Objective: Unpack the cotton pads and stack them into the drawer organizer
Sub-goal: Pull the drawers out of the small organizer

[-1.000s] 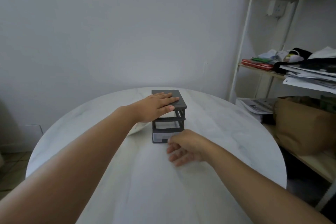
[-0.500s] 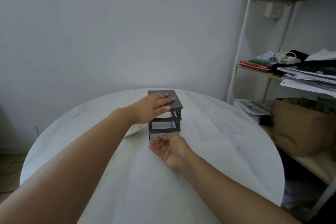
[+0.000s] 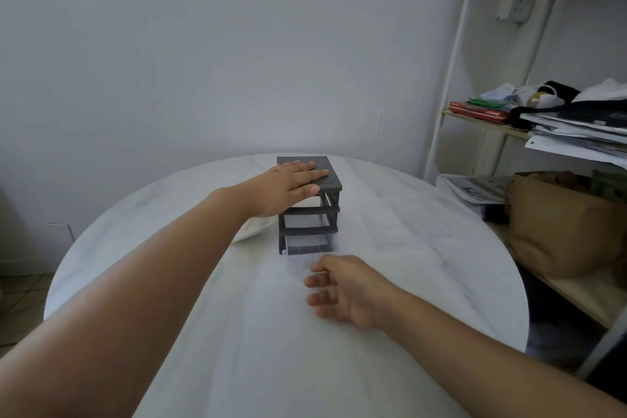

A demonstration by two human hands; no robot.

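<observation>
- My left hand (image 3: 288,188) lies flat, palm down, on the top panel of the drawer organizer (image 3: 309,205); fingers straight and together, thumb hanging over the near edge of the top. It presses on the organizer and closes on nothing.
- A white packet (image 3: 252,230), probably the cotton pads, lies on the table (image 3: 424,248) just left of the organizer; my left wrist hides most of it. I cannot tell whether it has been opened.
- The organizer is a small dark grey frame with three levels and stands upright near the far edge of the round white table, about midway across it.
- The bottom drawer (image 3: 307,253), clear plastic, sticks out of the frame toward me. The two levels above it look see-through; I cannot tell whether drawers sit in them.
- I see no pads in the bottom drawer, though the clear plastic is hard to read against the white table.
- My right hand (image 3: 342,288) hangs just in front of the bottom drawer, fingers loosely spread and curled, with nothing in its grip. The image is blurred there, so I cannot tell whether the fingertips touch the drawer front.
- A shelf unit (image 3: 481,119) with papers and a brown bag stands beyond the table's right edge.
</observation>
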